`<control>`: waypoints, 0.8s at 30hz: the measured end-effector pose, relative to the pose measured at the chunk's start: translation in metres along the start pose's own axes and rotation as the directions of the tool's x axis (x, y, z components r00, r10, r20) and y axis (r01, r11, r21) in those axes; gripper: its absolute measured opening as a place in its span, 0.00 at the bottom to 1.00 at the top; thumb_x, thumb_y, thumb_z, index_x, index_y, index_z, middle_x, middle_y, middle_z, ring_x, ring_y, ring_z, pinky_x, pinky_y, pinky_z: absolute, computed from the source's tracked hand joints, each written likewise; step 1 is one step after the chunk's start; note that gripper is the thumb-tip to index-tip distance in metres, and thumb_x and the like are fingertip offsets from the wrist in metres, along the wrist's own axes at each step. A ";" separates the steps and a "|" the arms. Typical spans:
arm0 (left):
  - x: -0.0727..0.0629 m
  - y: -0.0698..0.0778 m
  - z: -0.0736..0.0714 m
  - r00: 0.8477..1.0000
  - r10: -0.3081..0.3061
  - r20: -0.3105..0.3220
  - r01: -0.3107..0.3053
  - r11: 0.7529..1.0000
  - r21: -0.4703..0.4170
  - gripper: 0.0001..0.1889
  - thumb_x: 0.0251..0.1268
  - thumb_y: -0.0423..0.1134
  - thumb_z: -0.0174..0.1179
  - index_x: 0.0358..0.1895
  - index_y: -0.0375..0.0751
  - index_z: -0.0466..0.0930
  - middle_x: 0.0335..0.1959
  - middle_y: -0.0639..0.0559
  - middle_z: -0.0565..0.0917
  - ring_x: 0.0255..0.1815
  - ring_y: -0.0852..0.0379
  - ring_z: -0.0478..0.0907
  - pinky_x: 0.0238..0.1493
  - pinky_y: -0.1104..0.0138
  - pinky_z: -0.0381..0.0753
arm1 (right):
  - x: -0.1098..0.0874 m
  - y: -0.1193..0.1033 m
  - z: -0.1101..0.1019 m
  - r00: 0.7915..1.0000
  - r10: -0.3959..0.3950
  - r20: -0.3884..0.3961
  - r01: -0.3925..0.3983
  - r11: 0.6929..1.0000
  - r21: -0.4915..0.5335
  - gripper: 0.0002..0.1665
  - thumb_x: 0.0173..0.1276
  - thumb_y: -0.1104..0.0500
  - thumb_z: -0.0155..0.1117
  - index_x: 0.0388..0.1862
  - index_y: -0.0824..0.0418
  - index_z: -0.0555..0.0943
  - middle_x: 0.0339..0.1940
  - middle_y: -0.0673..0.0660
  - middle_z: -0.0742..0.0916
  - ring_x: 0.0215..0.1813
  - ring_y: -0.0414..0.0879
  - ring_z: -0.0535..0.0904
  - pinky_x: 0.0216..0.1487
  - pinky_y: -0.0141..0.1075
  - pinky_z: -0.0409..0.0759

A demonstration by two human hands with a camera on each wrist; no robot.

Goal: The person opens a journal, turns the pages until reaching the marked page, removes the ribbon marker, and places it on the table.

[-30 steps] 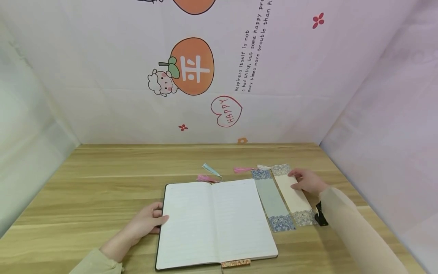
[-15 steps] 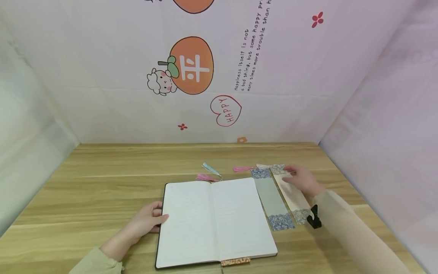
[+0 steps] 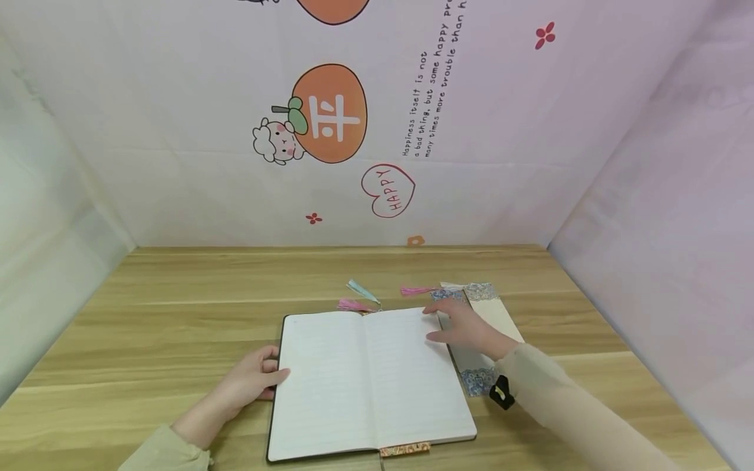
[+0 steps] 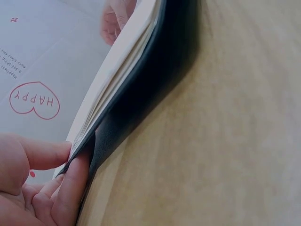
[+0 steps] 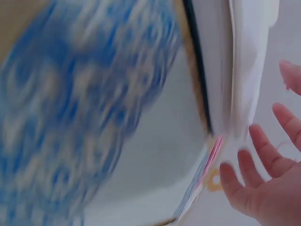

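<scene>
Lying open between both hands: notebook (image 3: 371, 379). Left hand (image 3: 250, 383) fingers pinch its left cover edge. Right hand (image 3: 468, 330), fingers spread and released, hovers at its right edge, over the blue bookmark (image 3: 474, 366).

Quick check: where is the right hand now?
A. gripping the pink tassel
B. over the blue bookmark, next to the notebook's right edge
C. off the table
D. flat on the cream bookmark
B: the right hand hovers over the blue bookmark, fingers spread beside the notebook; the cream bookmark lies uncovered.
</scene>
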State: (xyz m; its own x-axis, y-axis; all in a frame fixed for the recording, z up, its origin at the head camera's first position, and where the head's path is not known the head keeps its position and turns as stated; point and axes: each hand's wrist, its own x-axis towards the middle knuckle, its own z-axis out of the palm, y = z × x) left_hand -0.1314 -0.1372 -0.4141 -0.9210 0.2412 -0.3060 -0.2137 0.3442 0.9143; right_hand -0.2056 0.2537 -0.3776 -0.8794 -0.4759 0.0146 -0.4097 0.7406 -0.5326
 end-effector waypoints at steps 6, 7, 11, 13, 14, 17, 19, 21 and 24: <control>0.001 -0.001 0.001 1.000 -0.007 -0.003 0.007 1.000 0.001 0.25 0.67 0.35 0.56 0.60 0.25 0.62 0.36 0.49 0.83 0.35 0.58 0.78 0.35 0.63 0.79 | 0.008 -0.010 0.015 0.998 -0.058 0.015 0.060 0.992 -0.109 0.28 0.54 0.56 0.74 0.52 0.64 0.78 0.54 0.61 0.81 0.61 0.61 0.69 0.65 0.60 0.58; 0.001 -0.001 0.001 1.000 -0.006 -0.003 0.006 1.000 0.003 0.25 0.67 0.36 0.57 0.60 0.25 0.62 0.36 0.49 0.83 0.35 0.58 0.78 0.35 0.63 0.79 | 0.010 -0.011 0.017 0.998 -0.055 0.027 0.058 0.991 -0.121 0.30 0.52 0.56 0.75 0.53 0.64 0.77 0.55 0.60 0.81 0.62 0.61 0.69 0.66 0.60 0.56; 0.001 0.000 0.002 1.000 -0.009 -0.004 0.009 1.000 0.005 0.25 0.67 0.36 0.56 0.61 0.25 0.61 0.36 0.49 0.83 0.35 0.58 0.78 0.35 0.63 0.79 | 0.014 -0.013 0.024 0.997 -0.043 0.072 0.054 0.985 -0.164 0.35 0.50 0.54 0.77 0.56 0.62 0.75 0.60 0.61 0.78 0.66 0.63 0.66 0.66 0.64 0.53; 0.002 0.000 0.002 1.000 -0.008 -0.002 0.008 1.000 0.004 0.25 0.67 0.36 0.56 0.61 0.25 0.61 0.36 0.49 0.83 0.35 0.58 0.78 0.35 0.63 0.79 | 0.015 -0.016 0.025 0.996 -0.009 0.091 0.025 0.984 -0.175 0.39 0.49 0.53 0.77 0.59 0.61 0.74 0.63 0.62 0.76 0.67 0.65 0.62 0.65 0.67 0.54; 0.001 0.000 0.002 1.000 -0.008 0.000 0.008 1.000 0.002 0.25 0.67 0.35 0.56 0.61 0.25 0.61 0.36 0.49 0.83 0.35 0.58 0.78 0.35 0.63 0.79 | 0.015 -0.018 0.025 0.995 0.016 0.101 0.003 0.983 -0.184 0.40 0.49 0.52 0.77 0.61 0.60 0.73 0.65 0.63 0.74 0.68 0.66 0.61 0.63 0.68 0.54; 0.002 0.000 0.001 1.000 0.001 0.008 -0.001 1.000 0.000 0.24 0.67 0.35 0.56 0.60 0.25 0.61 0.36 0.50 0.83 0.35 0.58 0.78 0.35 0.63 0.79 | 0.018 -0.024 0.024 0.988 0.092 0.125 -0.065 0.977 -0.203 0.45 0.49 0.51 0.77 0.65 0.58 0.70 0.68 0.64 0.70 0.69 0.69 0.56 0.61 0.69 0.56; 0.002 0.000 0.000 1.000 0.004 0.013 -0.004 1.000 -0.002 0.24 0.67 0.35 0.56 0.60 0.25 0.62 0.35 0.50 0.83 0.35 0.58 0.78 0.35 0.64 0.79 | 0.021 -0.028 0.022 0.982 0.127 0.138 -0.095 0.971 -0.218 0.48 0.48 0.51 0.78 0.67 0.58 0.67 0.70 0.65 0.68 0.69 0.70 0.55 0.61 0.69 0.55; 0.002 0.000 0.000 1.000 0.005 0.010 -0.005 1.000 -0.002 0.24 0.66 0.35 0.56 0.59 0.25 0.62 0.35 0.50 0.83 0.35 0.58 0.78 0.35 0.64 0.79 | 0.023 -0.031 0.021 0.976 0.156 0.151 -0.119 0.966 -0.230 0.50 0.47 0.50 0.78 0.69 0.57 0.66 0.70 0.65 0.66 0.70 0.70 0.53 0.62 0.69 0.53; 0.001 -0.001 0.000 1.000 0.002 0.004 -0.002 1.000 -0.002 0.23 0.66 0.35 0.56 0.59 0.25 0.62 0.35 0.50 0.84 0.34 0.58 0.78 0.35 0.64 0.79 | 0.026 -0.035 0.020 0.968 0.189 0.166 -0.145 0.958 -0.249 0.52 0.47 0.49 0.78 0.70 0.56 0.65 0.71 0.65 0.66 0.70 0.70 0.52 0.63 0.69 0.52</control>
State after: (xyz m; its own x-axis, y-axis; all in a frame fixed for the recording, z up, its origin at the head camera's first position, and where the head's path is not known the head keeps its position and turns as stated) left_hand -0.1325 -0.1369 -0.4152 -0.9201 0.2455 -0.3053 -0.2125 0.3419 0.9154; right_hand -0.2091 0.2062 -0.3754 -0.8885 -0.3989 -0.2270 -0.3254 0.8963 -0.3013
